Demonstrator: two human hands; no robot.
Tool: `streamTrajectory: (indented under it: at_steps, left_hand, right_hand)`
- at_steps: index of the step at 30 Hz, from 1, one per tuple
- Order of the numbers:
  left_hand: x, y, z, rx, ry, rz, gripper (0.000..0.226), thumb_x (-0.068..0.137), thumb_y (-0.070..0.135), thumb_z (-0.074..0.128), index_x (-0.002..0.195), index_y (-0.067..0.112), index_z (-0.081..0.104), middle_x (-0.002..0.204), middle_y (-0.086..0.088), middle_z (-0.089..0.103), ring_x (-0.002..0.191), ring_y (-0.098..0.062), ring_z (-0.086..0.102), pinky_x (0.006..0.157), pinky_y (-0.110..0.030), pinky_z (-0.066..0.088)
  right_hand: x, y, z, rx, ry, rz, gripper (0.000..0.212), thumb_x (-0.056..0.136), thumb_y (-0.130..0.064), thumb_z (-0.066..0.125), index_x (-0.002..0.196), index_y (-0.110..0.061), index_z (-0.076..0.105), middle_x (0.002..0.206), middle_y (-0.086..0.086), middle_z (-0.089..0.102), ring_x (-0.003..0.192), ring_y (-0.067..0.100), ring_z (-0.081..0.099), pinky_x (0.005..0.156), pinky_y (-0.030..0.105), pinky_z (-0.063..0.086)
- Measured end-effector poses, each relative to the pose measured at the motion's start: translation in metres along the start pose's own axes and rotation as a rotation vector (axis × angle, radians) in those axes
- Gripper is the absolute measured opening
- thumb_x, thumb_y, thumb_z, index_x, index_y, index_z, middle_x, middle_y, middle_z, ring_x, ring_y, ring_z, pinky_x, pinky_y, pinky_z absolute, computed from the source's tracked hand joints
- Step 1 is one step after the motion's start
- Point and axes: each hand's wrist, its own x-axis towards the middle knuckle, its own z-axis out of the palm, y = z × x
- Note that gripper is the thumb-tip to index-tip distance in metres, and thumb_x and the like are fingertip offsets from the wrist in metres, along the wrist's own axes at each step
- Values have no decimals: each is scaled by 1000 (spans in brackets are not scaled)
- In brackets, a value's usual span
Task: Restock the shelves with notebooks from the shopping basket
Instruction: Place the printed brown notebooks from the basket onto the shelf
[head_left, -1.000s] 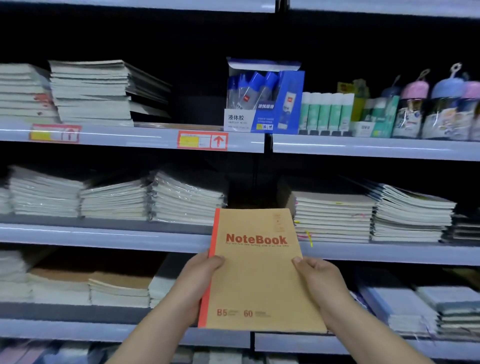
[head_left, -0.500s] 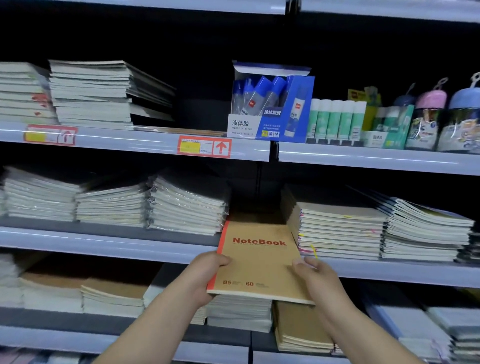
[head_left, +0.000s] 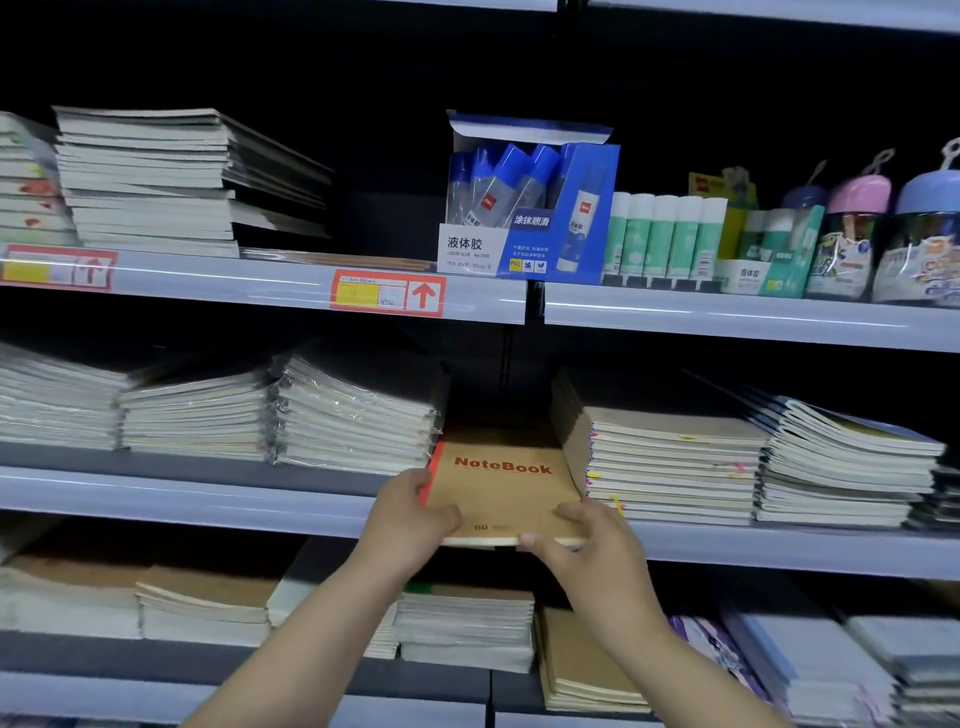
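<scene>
A brown kraft notebook (head_left: 501, 486) with a red spine and red "NoteBook" print lies nearly flat, its far end inside a gap on the middle shelf (head_left: 208, 501). My left hand (head_left: 410, 519) grips its near left corner. My right hand (head_left: 587, 540) grips its near right corner. The gap sits between a plastic-wrapped notebook stack (head_left: 353, 415) on the left and a kraft-covered stack (head_left: 665, 462) on the right. The shopping basket is out of view.
The upper shelf (head_left: 727, 317) carries notebook stacks (head_left: 150, 176), a blue box of liquid glue (head_left: 530, 202), green glue sticks (head_left: 665, 234) and capped jars (head_left: 852, 234). More notebook stacks (head_left: 462, 623) fill the lower shelf. A red price tag (head_left: 388, 293) hangs above the gap.
Both hands have tilted the notebook from upright to nearly flat and pushed it forward into the gap on the middle shelf. The view has moved closer to the shelves.
</scene>
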Motion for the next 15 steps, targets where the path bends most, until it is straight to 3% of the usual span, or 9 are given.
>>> streamTrajectory:
  at_steps: [2, 3, 7, 11, 15]
  left_hand:
    - [2, -2, -1, 243, -54, 66, 52, 81, 28, 76, 129, 20, 56, 126, 6, 56, 111, -11, 55, 88, -16, 39]
    - [3, -3, -2, 322, -69, 86, 57, 80, 33, 76, 132, 18, 55, 126, 5, 55, 112, -11, 53, 89, -19, 38]
    - [13, -2, -3, 530, -16, 191, 35, 86, 29, 71, 120, 20, 65, 112, 5, 63, 98, -10, 56, 79, -19, 39]
    - [32, 3, 3, 685, 3, 208, 28, 94, 15, 58, 121, 18, 65, 114, -3, 66, 102, -20, 61, 82, -25, 47]
    - [47, 1, 13, 793, -4, 215, 24, 92, 6, 49, 106, 15, 67, 101, -5, 66, 92, -22, 63, 72, -27, 46]
  right_hand:
    - [10, 0, 3, -97, 12, -52, 49, 77, -46, 75, 113, -16, 64, 107, -8, 54, 109, 11, 48, 83, 15, 33]
    - [15, 1, 4, -166, 9, -68, 47, 79, -49, 71, 113, -17, 64, 107, -6, 56, 109, 13, 48, 81, 18, 33]
    - [35, -1, 7, -415, -2, -152, 35, 92, -47, 56, 106, -15, 64, 104, 3, 62, 102, 21, 50, 81, 29, 42]
    - [51, -7, 10, -689, -71, -200, 15, 96, -9, 50, 107, -13, 59, 104, 7, 61, 103, 24, 53, 77, 31, 45]
    - [61, -11, 15, -866, -171, -145, 38, 81, 12, 48, 109, -10, 58, 96, 8, 61, 97, 28, 61, 68, 32, 40]
